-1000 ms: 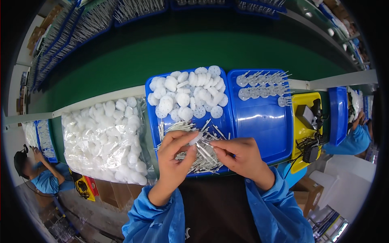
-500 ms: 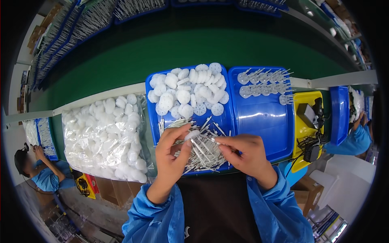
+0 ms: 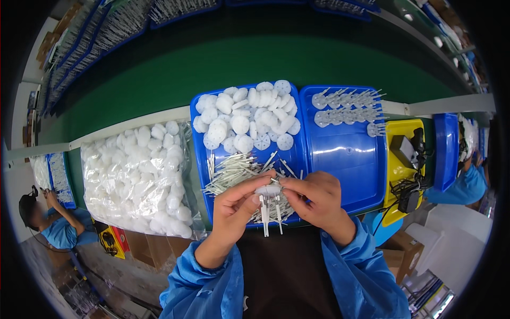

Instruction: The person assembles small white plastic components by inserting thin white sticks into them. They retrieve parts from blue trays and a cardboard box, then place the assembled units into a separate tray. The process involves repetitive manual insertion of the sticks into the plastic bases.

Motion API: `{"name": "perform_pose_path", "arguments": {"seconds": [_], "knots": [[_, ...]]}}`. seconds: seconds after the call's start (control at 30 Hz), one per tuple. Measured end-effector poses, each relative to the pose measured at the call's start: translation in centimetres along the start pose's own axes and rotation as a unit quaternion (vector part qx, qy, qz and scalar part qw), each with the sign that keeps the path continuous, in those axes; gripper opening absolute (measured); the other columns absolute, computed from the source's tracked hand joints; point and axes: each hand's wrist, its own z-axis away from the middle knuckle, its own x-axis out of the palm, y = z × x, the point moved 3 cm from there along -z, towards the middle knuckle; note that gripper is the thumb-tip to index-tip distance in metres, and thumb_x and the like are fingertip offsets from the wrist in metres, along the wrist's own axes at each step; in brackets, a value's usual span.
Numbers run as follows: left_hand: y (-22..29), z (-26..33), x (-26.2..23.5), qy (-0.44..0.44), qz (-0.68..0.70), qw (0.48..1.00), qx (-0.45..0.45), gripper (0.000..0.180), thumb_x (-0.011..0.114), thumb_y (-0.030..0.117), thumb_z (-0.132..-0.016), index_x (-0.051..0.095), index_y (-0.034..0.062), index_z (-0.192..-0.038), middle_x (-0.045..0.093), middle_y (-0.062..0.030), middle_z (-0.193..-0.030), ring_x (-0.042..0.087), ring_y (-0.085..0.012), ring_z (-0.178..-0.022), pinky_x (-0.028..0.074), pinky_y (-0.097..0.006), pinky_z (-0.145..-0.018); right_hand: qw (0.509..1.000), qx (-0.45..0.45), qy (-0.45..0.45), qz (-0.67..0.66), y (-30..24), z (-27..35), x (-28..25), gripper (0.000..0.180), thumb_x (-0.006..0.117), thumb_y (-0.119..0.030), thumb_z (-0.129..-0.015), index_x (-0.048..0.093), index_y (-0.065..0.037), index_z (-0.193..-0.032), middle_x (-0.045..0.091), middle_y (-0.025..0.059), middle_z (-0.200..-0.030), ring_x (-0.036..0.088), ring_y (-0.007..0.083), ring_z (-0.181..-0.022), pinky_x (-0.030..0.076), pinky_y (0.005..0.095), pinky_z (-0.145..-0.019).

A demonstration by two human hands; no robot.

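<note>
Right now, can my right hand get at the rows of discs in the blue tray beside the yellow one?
Likely yes: nothing visible stands between your right hand and the rows of discs, though it's busy at the white disc your left hand holds.

L arm (image 3: 204,282) & R arm (image 3: 366,274) angle in from lower edge, both wrists bare, hands nearly meeting in front of torso (image 3: 287,276). L hand (image 3: 236,208) in a pinch, index stretched toward R, thumb lower. R hand (image 3: 317,201): index pointing L, thumb below, other fingers curled; fingertips v. near L's.
</note>
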Motion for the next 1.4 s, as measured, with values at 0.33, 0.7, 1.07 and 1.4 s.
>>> {"name": "perform_pose_path", "arguments": {"seconds": [0.33, 0.7, 1.07, 1.4], "knots": [[0.1, 0.2, -0.6, 0.135, -0.082, 0.987, 0.026, 0.035, 0.063, 0.005, -0.113, 0.066, -0.0055, -0.146, 0.07, -0.0207, -0.148, 0.072, -0.0249, -0.129, 0.058, -0.035, -0.109, 0.997, 0.078, -0.011, -0.014, -0.9, 0.6, -1.0, 0.025, 0.088, -0.007, -0.084, 0.085, -0.011, -0.108, 0.067, 0.0034, -0.064, 0.065, 0.0195, -0.052, 0.049, 0.0324, -0.052], [0.1, -0.1, -0.6, 0.072, -0.122, 0.987, 0.073, 0.037, 0.063, 0.001, -0.111, 0.065, -0.0053, -0.147, 0.069, -0.023, -0.148, 0.07, -0.0259, -0.133, 0.06, -0.036, -0.107, 0.981, 0.169, -0.056, -0.074, -1.0, 0.7, 0.0, 0.026, 0.088, -0.01, -0.088, 0.086, -0.01, -0.114, 0.066, 0.0059, -0.062, 0.063, 0.0186, -0.05, 0.047, 0.0321, -0.05], [0.7, -0.5, -0.6, 0.078, -0.259, 0.957, 0.102, 0.039, 0.068, -0.007, -0.103, 0.074, 0.0002, -0.14, 0.07, -0.0205, -0.144, 0.072, -0.0246, -0.127, 0.064, -0.031, -0.097, 0.957, 0.257, -0.042, -0.125, -0.8, 1.1, 0.6, 0.022, 0.085, -0.008, -0.094, 0.085, -0.007, -0.115, 0.061, 0.0065, -0.058, 0.058, 0.0073, -0.049, 0.044, 0.0277, -0.049], [-0.1, -0.1, -1.0, 0.085, -0.209, 0.972, 0.074, 0.036, 0.064, -0.003, -0.109, 0.069, -0.0026, -0.144, 0.072, -0.0192, -0.142, 0.071, -0.0246, -0.129, 0.062, -0.036, -0.102, 0.953, 0.262, -0.09, -0.12, -0.9, 0.9, 0.6, 0.022, 0.085, -0.01, -0.093, 0.085, -0.01, -0.116, 0.067, 0.0074, -0.064, 0.061, 0.0118, -0.05, 0.046, 0.0281, -0.05]]}}
